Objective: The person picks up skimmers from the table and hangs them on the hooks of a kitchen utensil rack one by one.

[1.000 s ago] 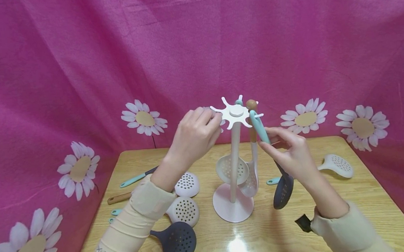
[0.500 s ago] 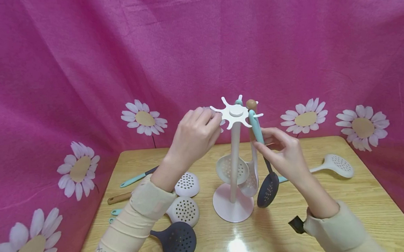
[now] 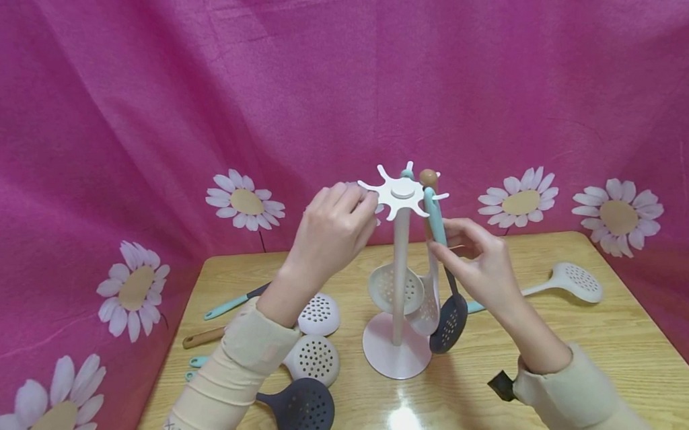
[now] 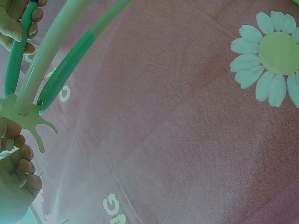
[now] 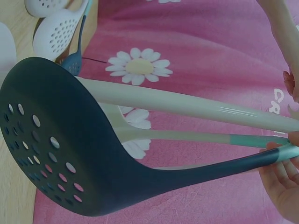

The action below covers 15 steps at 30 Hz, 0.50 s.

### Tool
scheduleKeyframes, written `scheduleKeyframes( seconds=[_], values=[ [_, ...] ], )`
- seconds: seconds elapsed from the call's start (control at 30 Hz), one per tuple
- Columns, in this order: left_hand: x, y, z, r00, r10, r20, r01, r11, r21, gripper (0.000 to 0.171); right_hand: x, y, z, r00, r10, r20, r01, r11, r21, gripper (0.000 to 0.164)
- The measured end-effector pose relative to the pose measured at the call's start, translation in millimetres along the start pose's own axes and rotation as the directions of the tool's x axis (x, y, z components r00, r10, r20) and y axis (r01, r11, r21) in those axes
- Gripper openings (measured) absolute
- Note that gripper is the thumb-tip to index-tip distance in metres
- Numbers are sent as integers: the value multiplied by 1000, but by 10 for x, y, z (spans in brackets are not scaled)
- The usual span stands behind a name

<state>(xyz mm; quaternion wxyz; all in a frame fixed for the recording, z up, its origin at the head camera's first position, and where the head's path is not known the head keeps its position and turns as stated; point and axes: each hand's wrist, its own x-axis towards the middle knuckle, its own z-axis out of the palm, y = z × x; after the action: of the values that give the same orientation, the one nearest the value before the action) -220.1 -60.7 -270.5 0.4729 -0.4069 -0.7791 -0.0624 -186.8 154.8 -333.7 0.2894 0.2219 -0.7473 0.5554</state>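
A white rotary utensil stand (image 3: 403, 237) rises from a round pinkish base (image 3: 399, 362). My left hand (image 3: 333, 226) pinches one of the hooks at its top; in the left wrist view that hand's curled fingertips (image 4: 25, 165) meet the hook. On the right side, my right hand (image 3: 478, 252) pinches the teal handle (image 3: 436, 218) of a dark skimmer (image 3: 448, 325), whose handle end sits on a hook. Its perforated bowl hangs beside the pole. Behind it hang a brown-handled slotted utensil (image 3: 427, 306) and a pale skimmer with a teal handle (image 3: 381, 290).
Left on the wooden table (image 3: 360, 409) lie a dark skimmer (image 3: 304, 414), a beige one (image 3: 313, 361), a white one (image 3: 318, 315) and several handles, partly under my left arm. At right lies another white skimmer (image 3: 577, 282). A pink floral cloth (image 3: 333, 74) stands behind.
My right hand has moved left with the dark skimmer, whose bowl has swung in towards the pole and now hangs more upright. My left hand has stayed in place.
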Motion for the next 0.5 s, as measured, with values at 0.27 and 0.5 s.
scheduleKeyframes(
  seconds=[0.27,0.5],
  values=[
    [-2,-1,-5,1000,-2,2,2,1000,-3,6,-2,-6,14,1000,15,13,-14,999,-40,26],
    [-3,0,1,1000,-5,8,5,1000,-7,7,14,-167,42,999,10,32,-9,999,-50,26]
  ],
)
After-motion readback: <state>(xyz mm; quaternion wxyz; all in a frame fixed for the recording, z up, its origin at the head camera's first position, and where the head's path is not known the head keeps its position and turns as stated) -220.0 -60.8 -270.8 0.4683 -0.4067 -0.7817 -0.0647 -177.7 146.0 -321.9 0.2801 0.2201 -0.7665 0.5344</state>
